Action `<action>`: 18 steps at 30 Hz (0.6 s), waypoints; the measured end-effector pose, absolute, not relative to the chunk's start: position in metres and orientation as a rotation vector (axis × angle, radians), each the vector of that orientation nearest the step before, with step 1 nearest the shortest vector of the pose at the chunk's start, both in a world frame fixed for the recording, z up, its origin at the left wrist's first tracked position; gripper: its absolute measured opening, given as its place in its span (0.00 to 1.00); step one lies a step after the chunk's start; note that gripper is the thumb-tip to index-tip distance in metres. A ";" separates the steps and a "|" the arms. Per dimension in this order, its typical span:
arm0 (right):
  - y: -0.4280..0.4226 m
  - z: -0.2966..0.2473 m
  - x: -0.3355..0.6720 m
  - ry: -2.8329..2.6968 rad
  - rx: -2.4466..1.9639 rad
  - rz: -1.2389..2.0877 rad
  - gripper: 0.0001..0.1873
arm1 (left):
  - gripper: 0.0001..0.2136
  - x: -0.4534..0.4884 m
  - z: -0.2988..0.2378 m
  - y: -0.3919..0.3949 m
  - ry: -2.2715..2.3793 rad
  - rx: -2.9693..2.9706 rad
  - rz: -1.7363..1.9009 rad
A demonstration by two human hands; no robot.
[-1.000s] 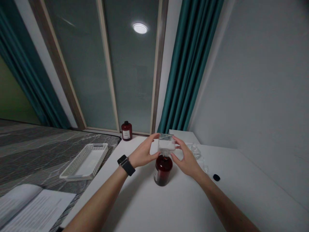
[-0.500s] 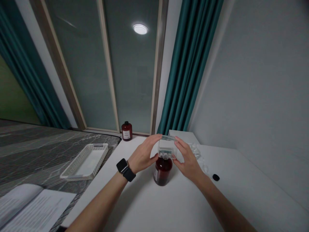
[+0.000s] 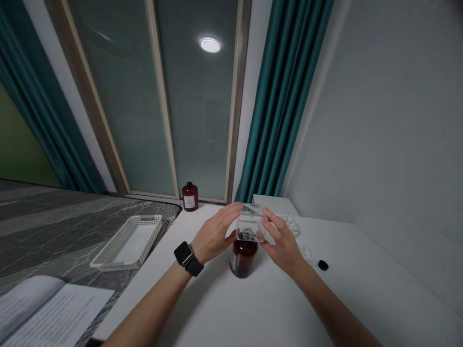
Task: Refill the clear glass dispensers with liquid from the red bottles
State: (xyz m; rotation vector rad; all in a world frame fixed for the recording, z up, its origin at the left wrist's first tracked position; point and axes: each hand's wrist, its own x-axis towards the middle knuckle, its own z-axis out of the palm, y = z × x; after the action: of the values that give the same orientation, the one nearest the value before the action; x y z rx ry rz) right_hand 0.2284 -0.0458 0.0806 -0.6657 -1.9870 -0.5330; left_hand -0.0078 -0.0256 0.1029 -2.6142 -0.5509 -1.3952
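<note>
- From my end of the head feed, both hands are up over the middle of the desk [image 3: 224,308], one on either side of a clear box [image 3: 250,222].
- Left hand [image 3: 213,235]: fingertips at the box's upper left corner, thumb low on the same side. I read the fingers as set apart by the box's height and holding it.
- Right hand [image 3: 281,242]: fingers on the box's right side, thumb lower down. It shares the hold.
- The box sits right above the bottle [image 3: 243,262], which stands upright near the desk's centre. Through the clear walls I make out a round ring shape; I cannot tell whether box and bottle touch.
- The bottle is dark red above and greyer lower down; how full it is, I cannot tell.
- A black cap [image 3: 323,265] lies by itself on the desk, right of the right hand, toward the right edge.
- Behind the right hand lies crumpled clear plastic [image 3: 293,226], just in front of a white box [image 3: 277,203] at the far edge.
- At the desk's far left corner stands a second bottle [image 3: 190,191], upright, black top on, white label facing me.
- Beyond the left edge, a white basket [image 3: 149,245] rests on a grey mat [image 3: 32,202]. Its floor shows white.
</note>
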 end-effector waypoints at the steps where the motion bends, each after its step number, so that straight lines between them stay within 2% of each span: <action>1: -0.046 0.080 0.228 -1.986 -0.668 -0.541 0.45 | 0.31 -0.008 0.103 -0.026 -0.540 -2.608 -1.399; 8: -0.047 0.081 0.228 -1.957 -0.663 -0.559 0.39 | 0.31 -0.007 0.103 -0.025 -0.511 -2.581 -1.402; 13: -0.047 0.080 0.228 -1.962 -0.652 -0.541 0.41 | 0.31 -0.006 0.104 -0.027 -0.510 -2.586 -1.407; 18: -0.049 0.084 0.226 -2.008 -0.773 -0.295 0.40 | 0.33 -0.008 0.110 -0.027 -0.697 -2.700 -1.355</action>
State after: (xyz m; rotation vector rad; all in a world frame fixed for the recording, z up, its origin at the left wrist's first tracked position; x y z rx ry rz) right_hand 0.2262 -0.0485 0.0840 -0.7730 -2.0079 -0.2952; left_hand -0.0082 -0.0274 0.1096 -2.7003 -0.6966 -1.3553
